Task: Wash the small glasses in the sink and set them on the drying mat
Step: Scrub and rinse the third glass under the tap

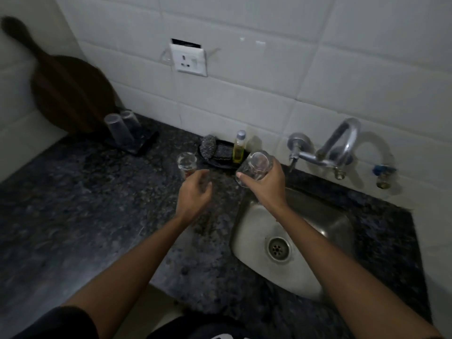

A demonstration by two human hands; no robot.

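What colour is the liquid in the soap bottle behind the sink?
Yellow, under a pale cap, in the soap bottle beside the scrubber tray; seen in the head view.

Open desk left, clutter along far wall

Bare desk [73, 204] near left; upright glass [186, 164], soap tray [220, 155] and bottle [238, 149] crowding far middle, tap [327, 150] overhanging sink [293, 241] far right.

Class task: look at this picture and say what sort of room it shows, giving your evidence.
Most likely a home kitchen: a steel sink set in a dark stone counter, a tap on the tiled wall, and a soap bottle beside a scrubber.
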